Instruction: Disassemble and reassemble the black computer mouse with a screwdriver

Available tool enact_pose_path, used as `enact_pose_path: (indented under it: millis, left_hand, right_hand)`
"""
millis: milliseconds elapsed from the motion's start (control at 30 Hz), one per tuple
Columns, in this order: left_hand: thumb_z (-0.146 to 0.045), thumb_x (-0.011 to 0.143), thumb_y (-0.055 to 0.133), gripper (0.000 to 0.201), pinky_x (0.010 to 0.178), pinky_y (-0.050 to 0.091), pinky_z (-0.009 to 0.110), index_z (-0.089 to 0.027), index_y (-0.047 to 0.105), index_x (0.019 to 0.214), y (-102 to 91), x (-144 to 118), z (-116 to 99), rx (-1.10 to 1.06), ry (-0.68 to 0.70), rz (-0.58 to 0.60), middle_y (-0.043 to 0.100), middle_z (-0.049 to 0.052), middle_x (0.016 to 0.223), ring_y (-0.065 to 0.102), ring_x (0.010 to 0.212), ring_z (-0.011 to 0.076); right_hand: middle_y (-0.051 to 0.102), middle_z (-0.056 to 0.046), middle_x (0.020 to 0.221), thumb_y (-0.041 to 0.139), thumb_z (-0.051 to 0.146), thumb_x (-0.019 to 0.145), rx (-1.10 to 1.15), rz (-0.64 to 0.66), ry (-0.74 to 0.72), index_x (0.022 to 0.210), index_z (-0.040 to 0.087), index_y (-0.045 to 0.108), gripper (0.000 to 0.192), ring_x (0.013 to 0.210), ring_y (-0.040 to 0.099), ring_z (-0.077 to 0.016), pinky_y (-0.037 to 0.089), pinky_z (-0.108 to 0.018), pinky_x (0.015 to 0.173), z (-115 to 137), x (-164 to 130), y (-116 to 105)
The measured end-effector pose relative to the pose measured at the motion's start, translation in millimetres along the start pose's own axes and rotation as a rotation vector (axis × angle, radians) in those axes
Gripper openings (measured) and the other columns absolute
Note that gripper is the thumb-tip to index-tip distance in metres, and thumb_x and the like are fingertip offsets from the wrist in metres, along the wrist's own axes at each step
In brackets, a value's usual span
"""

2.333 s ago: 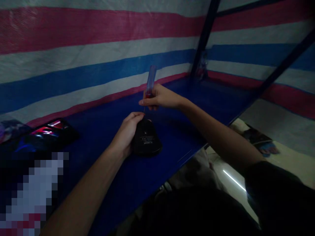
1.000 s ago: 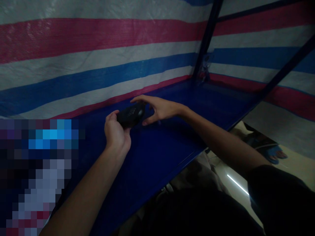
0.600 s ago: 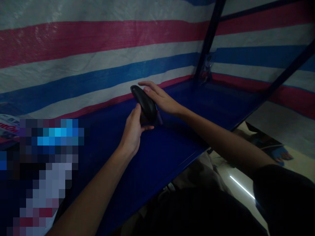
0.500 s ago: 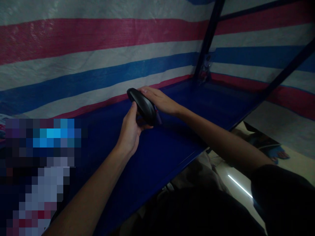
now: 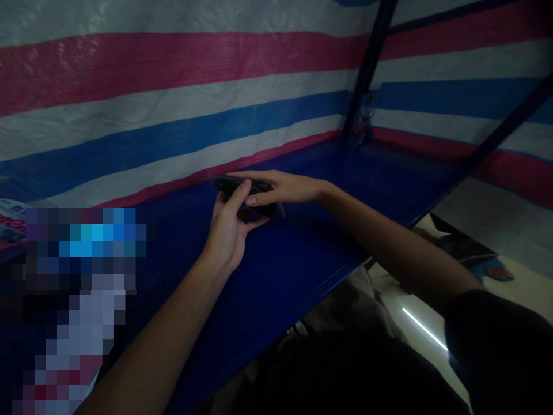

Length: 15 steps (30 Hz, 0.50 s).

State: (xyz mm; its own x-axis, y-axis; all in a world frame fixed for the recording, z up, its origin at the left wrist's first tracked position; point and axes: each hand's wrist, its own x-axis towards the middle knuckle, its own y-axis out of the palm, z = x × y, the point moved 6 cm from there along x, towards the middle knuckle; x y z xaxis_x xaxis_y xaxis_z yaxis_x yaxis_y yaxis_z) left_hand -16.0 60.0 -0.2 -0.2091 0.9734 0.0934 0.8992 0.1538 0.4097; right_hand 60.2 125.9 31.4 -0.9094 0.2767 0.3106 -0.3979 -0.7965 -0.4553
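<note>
While both hands are working together, I am holding a black computer mouse [image 5: 242,187] just above the blue counter [image 5: 302,253], near the striped sheet [image 5: 173,98] at the back. My left hand [image 5: 228,230] is gripping it from below, thumb pressing up on its near side, so it is not slipping. My right hand [image 5: 276,189] is lying flat over the top, fingers wrapping the far edge, so the two hands are squeezing it like a sandwich. It is looking thin because it is lying level, edge toward me. Something small and dark is peeking out under my right hand, but I cannot tell what.
</note>
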Motion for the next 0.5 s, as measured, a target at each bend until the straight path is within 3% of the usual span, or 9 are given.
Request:
enact_pose_path:
  millis: [333, 500]
  left_hand:
    - [-0.044, 0.073, 0.071, 0.046, 0.081, 0.055, 0.046, -0.023, 0.059, 0.112, -1.4, 4.4, -5.7, 0.055, 0.004, -0.051, 0.061, 0.009, 0.125, 0.063, 0.105, 0.0297]
    - [-0.032, 0.069, 0.075, 0.040, 0.091, 0.049, 0.046, -0.022, 0.063, 0.106, -17.6, -13.5, -16.8, 0.371, 0.011, -0.215, 0.063, 0.009, 0.122, 0.052, 0.120, 0.0327]
  right_hand:
    - [0.060, -0.012, 0.127, 0.070, 0.026, 0.076, 0.080, -0.150, -0.009, 0.127, 0.013, 0.053, 0.056, 0.118, 0.055, -0.0193, 0.042, -0.038, 0.104, -3.0, 1.7, -11.3]
    - [0.060, -0.014, 0.119, 0.069, 0.029, 0.074, -0.145, -0.215, 0.041, 0.128, 0.010, 0.048, 0.060, 0.110, 0.058, -0.0222, 0.045, -0.042, 0.097, -10.2, -0.7, -19.0]
